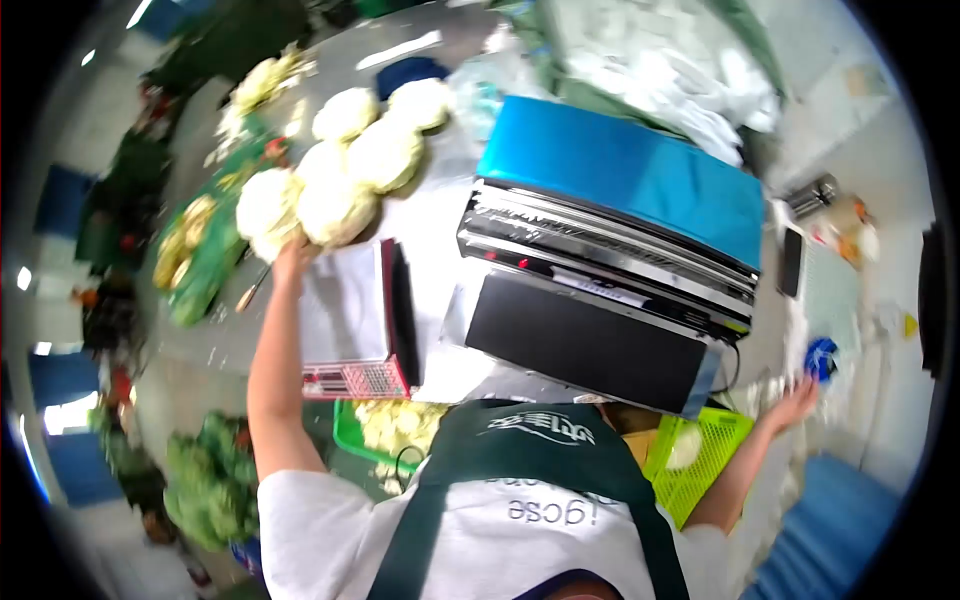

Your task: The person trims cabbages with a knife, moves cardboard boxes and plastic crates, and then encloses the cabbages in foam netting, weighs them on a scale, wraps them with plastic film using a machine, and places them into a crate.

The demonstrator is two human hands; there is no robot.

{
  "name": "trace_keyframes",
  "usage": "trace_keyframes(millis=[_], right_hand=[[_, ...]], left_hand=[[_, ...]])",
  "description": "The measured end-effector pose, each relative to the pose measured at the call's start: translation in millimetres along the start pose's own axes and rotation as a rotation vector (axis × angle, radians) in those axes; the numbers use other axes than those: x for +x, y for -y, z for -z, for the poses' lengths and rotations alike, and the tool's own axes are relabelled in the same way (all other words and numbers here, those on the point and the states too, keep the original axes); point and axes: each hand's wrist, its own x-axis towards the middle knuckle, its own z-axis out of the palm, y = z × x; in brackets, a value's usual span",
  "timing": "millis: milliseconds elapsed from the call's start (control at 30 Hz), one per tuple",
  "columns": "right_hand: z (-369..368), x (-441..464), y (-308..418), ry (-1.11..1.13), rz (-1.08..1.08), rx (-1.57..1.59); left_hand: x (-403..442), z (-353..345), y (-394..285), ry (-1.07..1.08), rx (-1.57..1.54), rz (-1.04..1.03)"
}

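Note:
At the left, my left hand [290, 252] is at the lower edge of a white cauliflower head [265, 212]. Its fingers curl against the head and are partly hidden and blurred. Several more cauliflower heads [385, 155] sit grouped just beyond it on the metal table. Far to the right, my right hand [795, 402] has its fingers stretched apart, with the tips by a small crumpled-looking blue item [821, 358], whose kind I cannot make out. Between my arms stands a blue-topped machine [620, 175] with metal rollers and a black plate [590, 335] in front.
A red-edged box or tray [345, 300] lies beside my left forearm. Green netting [205, 270] and leaf scraps are farther left. Below are a green crate [350, 430] of pale pieces and a yellow-green basket [705, 460]. A phone [791, 262] lies at the right; white plastic bags [680, 90] are behind.

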Motion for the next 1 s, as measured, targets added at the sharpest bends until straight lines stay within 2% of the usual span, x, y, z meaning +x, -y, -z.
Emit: trace_keyframes(millis=[67,100,133,167,200,267,300,333,367,400,433,467,533,600,633,667,700,733,767,800,833,867,900,933,1000], right_hand=[[-89,-19,84,0.163,0.108,0.036],[-136,-38,124,0.279,0.123,0.032],[-177,-50,143,0.494,0.209,0.03],[-222,-73,174,0.694,0.173,0.117],[-266,-84,191,0.813,0.303,-0.119],[-364,-94,193,1.068,0.5,-0.057],[-417,-88,178,1.107,0.468,-0.068],[-462,-88,179,1.132,0.543,-0.148],[-511,-81,171,1.097,0.676,-0.262],[-558,-75,155,1.019,0.805,-0.213],[-597,-65,141,0.958,0.977,-0.319],[-620,-69,139,0.994,0.87,-0.509],[-640,-90,148,1.13,0.758,-0.861],[-638,-114,159,1.071,0.813,-1.022],[-633,-113,156,1.091,0.817,-0.889],[-629,-104,147,1.118,0.896,-0.628],[-628,-90,132,1.078,0.942,-0.479],[-634,-58,111,1.092,0.989,-0.446],[-645,-26,95,1.147,0.921,-0.481],[-661,22,64,1.216,0.877,-0.471],[-684,82,10,1.05,1.057,-0.566],[-659,60,56,1.183,0.696,-0.685],[-642,52,85,1.227,0.203,-0.806],[-626,38,103,1.202,0.149,-0.751],[-647,98,58,1.036,0.998,-0.801]], left_hand=[[62,7,15,0.155,-0.258,0.044],[85,12,21,0.278,-0.213,0.098],[99,15,28,0.392,-0.165,0.15],[100,5,29,0.378,-0.176,0.182],[97,-5,24,0.362,-0.186,0.212],[108,-8,17,0.311,0.033,0.348],[85,-14,-5,0.33,0.056,0.308],[64,-23,-24,0.341,0.075,0.269],[70,-27,-19,0.312,0.172,0.218],[73,-25,-11,0.275,0.279,0.176],[75,-29,2,0.197,0.27,0.001],[67,-36,1,0.135,0.247,-0.076],[66,-43,15,-0.003,0.287,-0.175],[52,-52,2,0.013,0.268,-0.227],[46,-54,-7,0.002,0.311,-0.266],[47,-55,-11,0.053,0.28,-0.286],[39,-58,-27,0.175,0.223,-0.261],[87,-41,40,0.191,0.199,-0.268],[74,-44,13,0.09,0.467,-0.352],[64,-46,2,0.082,0.483,-0.37],[46,-44,-17,0.083,0.544,-0.245],[50,-48,3,-0.015,0.455,-0.444],[41,-53,2,0.047,0.38,-0.484],[33,-61,-4,0.127,0.3,-0.528],[14,-68,-26,0.187,0.373,-0.681]])
